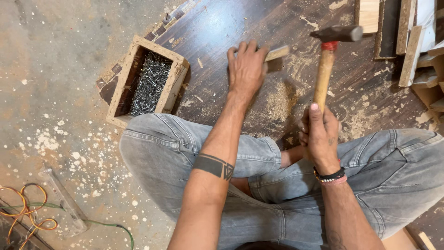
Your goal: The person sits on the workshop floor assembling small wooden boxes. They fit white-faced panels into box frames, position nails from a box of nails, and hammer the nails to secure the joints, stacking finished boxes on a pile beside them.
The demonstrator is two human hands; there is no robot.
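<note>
Sawdust-strewn dark board (240,28) underlies your work: your left hand (246,67) pinches a small wood block (277,52); your right hand (319,134) clenches the wooden-handled hammer (326,65).

free: dark board (240,28) | blocked: nail box (147,82) left, wood offcuts (407,41) right

Left hand (246,67) pinned a wood strip (276,53) at upper centre; right hand (320,134) gripped a hammer (325,69); nail box (147,82) upper left.
</note>
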